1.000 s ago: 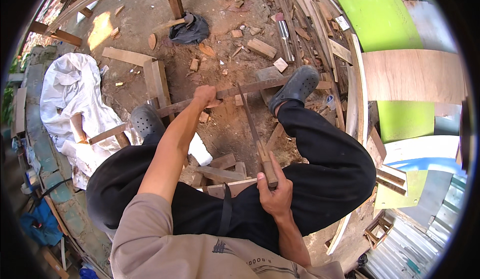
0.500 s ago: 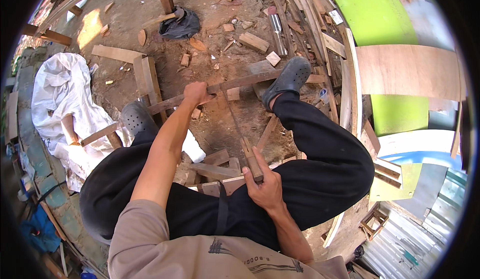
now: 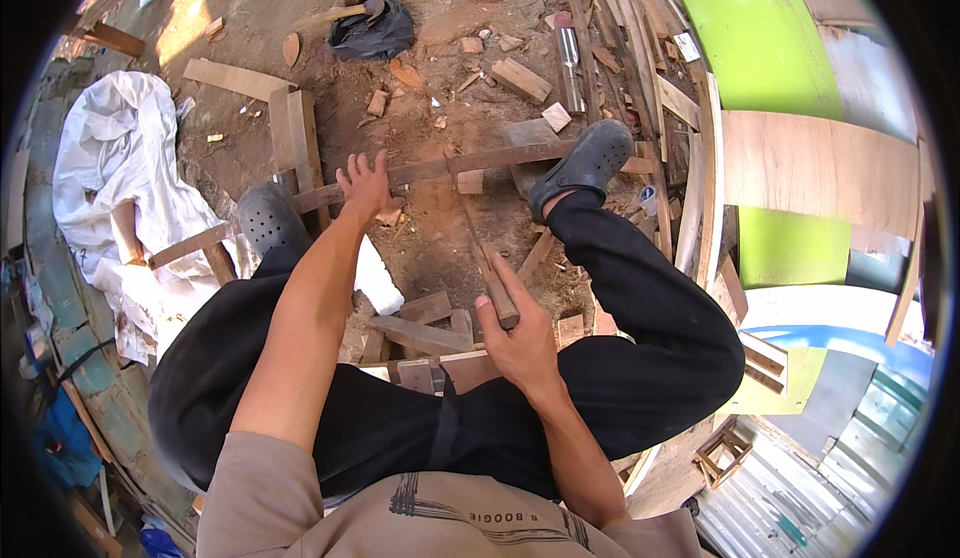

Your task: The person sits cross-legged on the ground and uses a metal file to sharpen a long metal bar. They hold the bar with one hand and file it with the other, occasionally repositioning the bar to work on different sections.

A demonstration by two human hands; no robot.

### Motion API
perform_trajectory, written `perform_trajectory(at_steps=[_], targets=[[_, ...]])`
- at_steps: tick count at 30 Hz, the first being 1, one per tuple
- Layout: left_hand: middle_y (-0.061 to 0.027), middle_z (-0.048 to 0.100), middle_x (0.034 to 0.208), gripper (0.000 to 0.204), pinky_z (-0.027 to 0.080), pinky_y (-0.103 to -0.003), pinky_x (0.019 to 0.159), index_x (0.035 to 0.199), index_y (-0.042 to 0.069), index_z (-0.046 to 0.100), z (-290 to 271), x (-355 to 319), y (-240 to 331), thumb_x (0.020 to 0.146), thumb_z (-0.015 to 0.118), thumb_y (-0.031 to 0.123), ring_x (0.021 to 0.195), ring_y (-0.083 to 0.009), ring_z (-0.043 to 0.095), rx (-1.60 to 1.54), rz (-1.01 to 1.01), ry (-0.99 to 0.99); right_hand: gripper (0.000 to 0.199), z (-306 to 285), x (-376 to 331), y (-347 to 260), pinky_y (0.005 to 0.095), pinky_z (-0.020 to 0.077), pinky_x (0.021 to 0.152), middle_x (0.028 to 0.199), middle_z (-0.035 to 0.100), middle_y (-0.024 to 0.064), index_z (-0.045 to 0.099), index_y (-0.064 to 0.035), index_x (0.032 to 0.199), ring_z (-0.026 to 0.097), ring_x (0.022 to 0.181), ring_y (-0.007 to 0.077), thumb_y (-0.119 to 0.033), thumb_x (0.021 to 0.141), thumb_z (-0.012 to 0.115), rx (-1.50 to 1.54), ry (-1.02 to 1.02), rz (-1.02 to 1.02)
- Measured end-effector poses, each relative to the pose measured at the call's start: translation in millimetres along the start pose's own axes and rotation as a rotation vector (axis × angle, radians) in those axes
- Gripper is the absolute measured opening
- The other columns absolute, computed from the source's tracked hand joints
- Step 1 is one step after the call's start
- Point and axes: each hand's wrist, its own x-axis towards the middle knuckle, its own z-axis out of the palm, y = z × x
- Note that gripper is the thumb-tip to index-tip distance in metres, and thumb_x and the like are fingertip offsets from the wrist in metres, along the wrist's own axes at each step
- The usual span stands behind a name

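Note:
A long, narrow wooden strip [image 3: 500, 157] lies crosswise in front of me, passing by both of my grey clogs. My left hand [image 3: 368, 190] rests at the strip left of its middle, fingers spread and pointing away from me. Closed round the wooden handle [image 3: 500, 300] of a thin handsaw is my right hand [image 3: 524, 348], with the index finger stretched along the handle. The dark saw blade [image 3: 468, 213] runs away from me, and its far end meets the strip to the right of my left hand. Whether the teeth sit in a cut is too small to tell.
Wood offcuts [image 3: 425, 333] lie between my legs, beside a white block [image 3: 378, 276]. A white cloth [image 3: 115, 158] is at left. Farther off, a hammer [image 3: 345, 11] rests on a black plastic bag [image 3: 375, 33]. Long boards [image 3: 712, 178] line the right side.
My left hand has loosened from its wrapped hold on the strip, and its fingers are now spread. My right hand and the saw have moved forward, away from me. The view has shifted slightly.

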Motion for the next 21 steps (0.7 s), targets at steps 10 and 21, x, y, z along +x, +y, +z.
perform_trajectory(at_steps=[10,21], targets=[[-0.0230,0.019,0.161,0.110,0.007,-0.069,0.118,0.158,0.017,0.022,2,8,-3,0.073,0.084,0.047,0.153,-0.0450,0.005,-0.044,0.093,-0.095,0.051,47,91,56,0.0382,0.0474,0.102,0.132,0.064,0.0253,0.052,0.0013,0.142,0.062,0.124,0.0380,-0.008,0.092,0.060,0.076,0.026,-0.004],[-0.0225,0.017,0.163,0.107,0.006,-0.069,0.118,0.158,0.016,0.023,-13,5,1,0.077,0.082,0.050,0.153,-0.0449,0.003,-0.014,0.054,-0.181,0.054,39,44,48,0.0328,0.0474,0.100,0.130,0.065,0.0220,0.053,-0.0036,0.143,0.063,0.123,0.0262,-0.002,0.089,0.056,0.068,0.089,-0.115]])
